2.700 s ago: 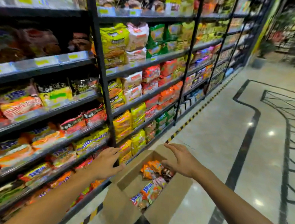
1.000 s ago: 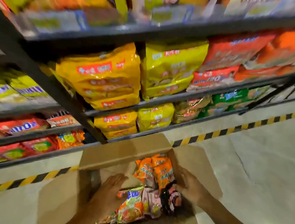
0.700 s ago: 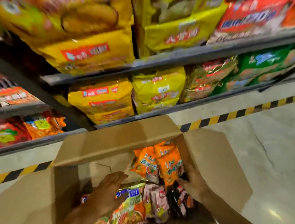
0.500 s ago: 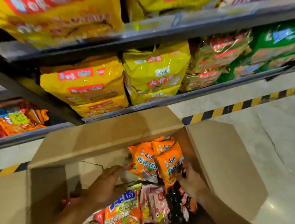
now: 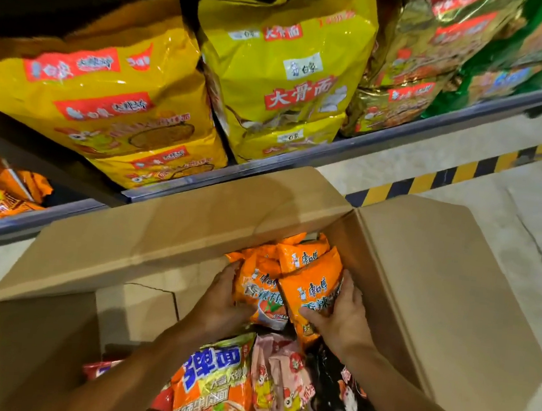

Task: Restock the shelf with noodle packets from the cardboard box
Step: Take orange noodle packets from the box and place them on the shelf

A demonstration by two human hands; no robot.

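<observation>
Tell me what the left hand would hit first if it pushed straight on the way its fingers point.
The left hand already grips the orange packets. Beyond them along that line is probably the box's far wall, though depth is unclear.

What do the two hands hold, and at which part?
Orange packets: left hand on their left side, right hand on their right side.

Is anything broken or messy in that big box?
A little. The box has a torn, cracked inner flap near its left side. The loose packets at the bottom lie jumbled at different angles. The left hand and right hand grip the orange packets, which look undamaged.
</observation>
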